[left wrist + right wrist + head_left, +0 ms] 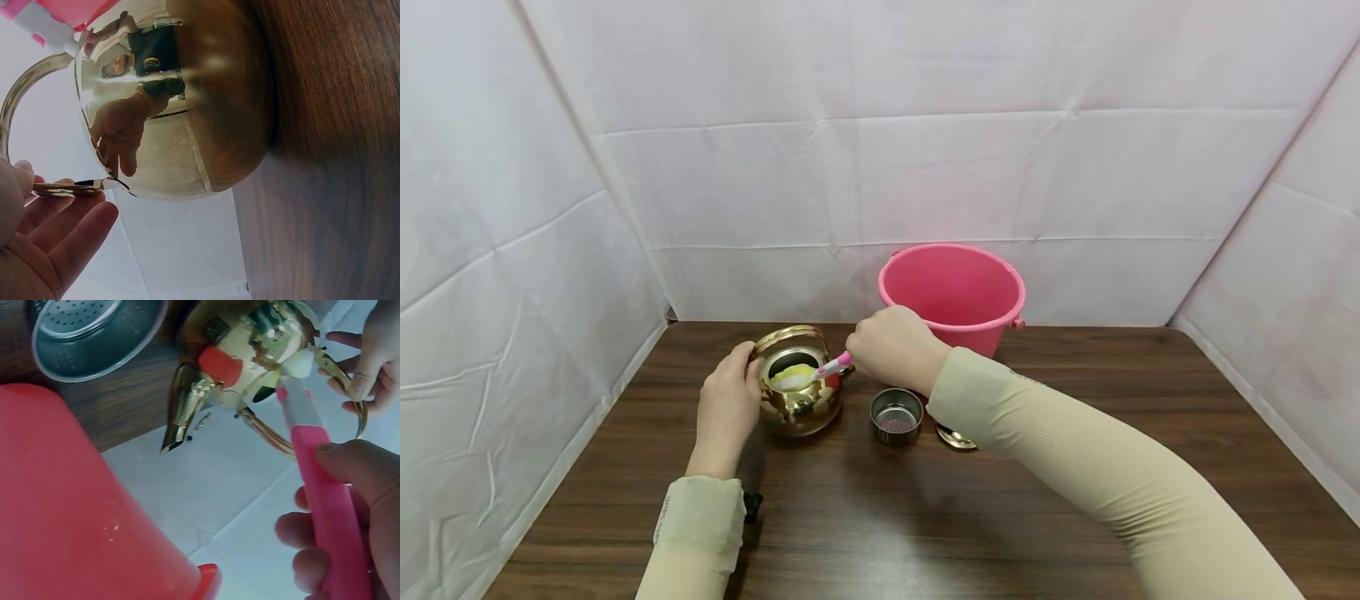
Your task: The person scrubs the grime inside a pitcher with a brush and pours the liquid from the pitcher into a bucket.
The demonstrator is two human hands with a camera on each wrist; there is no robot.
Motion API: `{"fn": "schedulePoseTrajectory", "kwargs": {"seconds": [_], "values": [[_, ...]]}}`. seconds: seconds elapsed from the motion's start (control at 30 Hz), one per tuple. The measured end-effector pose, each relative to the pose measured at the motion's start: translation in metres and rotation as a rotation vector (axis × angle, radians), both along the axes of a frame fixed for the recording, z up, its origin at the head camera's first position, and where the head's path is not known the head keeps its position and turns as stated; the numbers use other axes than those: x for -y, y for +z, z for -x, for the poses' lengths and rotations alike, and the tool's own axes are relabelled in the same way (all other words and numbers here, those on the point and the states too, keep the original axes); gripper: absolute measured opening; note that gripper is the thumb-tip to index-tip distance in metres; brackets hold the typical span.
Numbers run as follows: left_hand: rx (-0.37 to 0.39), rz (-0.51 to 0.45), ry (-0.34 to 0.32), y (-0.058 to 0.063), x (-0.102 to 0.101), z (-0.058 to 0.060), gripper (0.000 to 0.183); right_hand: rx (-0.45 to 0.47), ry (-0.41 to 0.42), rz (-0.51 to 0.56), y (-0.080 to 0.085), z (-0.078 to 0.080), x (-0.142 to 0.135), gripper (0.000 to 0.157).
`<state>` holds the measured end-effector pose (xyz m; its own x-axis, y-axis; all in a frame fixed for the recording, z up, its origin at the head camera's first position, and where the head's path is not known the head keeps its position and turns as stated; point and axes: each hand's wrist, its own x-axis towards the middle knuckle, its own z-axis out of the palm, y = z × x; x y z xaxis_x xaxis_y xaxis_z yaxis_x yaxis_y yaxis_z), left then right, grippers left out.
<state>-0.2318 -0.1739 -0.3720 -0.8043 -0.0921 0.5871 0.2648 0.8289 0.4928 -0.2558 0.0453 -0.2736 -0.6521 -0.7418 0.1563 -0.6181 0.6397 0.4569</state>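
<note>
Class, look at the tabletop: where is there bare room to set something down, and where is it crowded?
Bare table: front middle, between left sleeve and right sleeve; right side, bordered by bucket, right sleeve and white sheet. Crowded: back middle, where kettle, strainer, gold lid and bucket cluster, left hand and right hand among them.
</note>
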Motion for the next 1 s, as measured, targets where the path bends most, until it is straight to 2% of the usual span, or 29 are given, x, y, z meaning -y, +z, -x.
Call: {"fn": "schedulePoseTrajectory", "kwargs": {"seconds": [0.2, 0.47, 0.67, 0.87, 1.0], "values": [[-0.001, -0.006, -0.006, 0.0, -0.001, 0.0, 0.022, 0.058, -0.075, 0.014, 0.004, -0.003, 0.004, 0.023], [-0.007, 0.0, -0.013, 0.001, -0.001, 0.0, 0.022, 0.041, -0.113, 0.026, 0.004, -0.003, 0.007, 0.018], [-0.014, 0.005, -0.024, 0.0, 0.0, 0.001, 0.023, 0.036, -0.139, 0.022, 0.002, -0.002, 0.007, 0.019], [-0.008, 0.006, -0.03, 0.001, 0.002, 0.001, 0.023, -0.011, -0.114, 0.032, -0.004, 0.002, 0.002, 0.014], [-0.003, 0.013, -0.033, 0.001, 0.002, 0.002, 0.024, -0.075, -0.073, 0.046, -0.011, 0.003, -0.001, 0.011]]}}
